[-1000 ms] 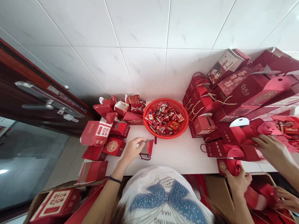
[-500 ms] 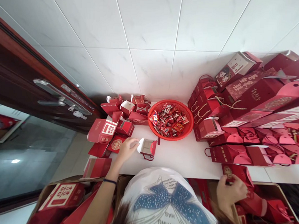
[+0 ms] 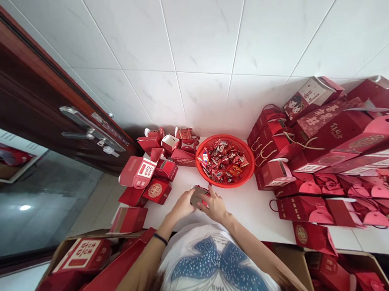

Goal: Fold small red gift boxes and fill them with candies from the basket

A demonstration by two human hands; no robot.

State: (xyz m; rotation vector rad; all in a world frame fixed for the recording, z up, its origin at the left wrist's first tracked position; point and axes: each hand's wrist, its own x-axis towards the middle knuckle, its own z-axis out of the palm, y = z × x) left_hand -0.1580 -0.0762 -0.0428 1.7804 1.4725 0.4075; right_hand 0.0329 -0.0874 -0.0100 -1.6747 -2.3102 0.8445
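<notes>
Just in front of my body, a small open red box (image 3: 197, 198) with a pale grey inside is between my two hands. My left hand (image 3: 183, 204) is wrapped on the box's left side. Reaching in from the right, my right hand (image 3: 215, 205) has its fingers on the box's right side and opening; whether those fingers hold anything small is hidden. Beyond the hands is a round red basket (image 3: 252, 169), holding many red-wrapped candies (image 3: 224, 162).
Small red boxes (image 3: 157, 190) crowd the table's left side. Larger red gift boxes (image 3: 333, 132) are stacked at the right. Cardboard cartons (image 3: 294, 261) with red boxes stand at the near edge. A dark door (image 3: 36, 87) is at the left.
My right hand has moved left from above the right carton to the small box. My left hand now grips the box, which has turned. The view has shifted slightly.
</notes>
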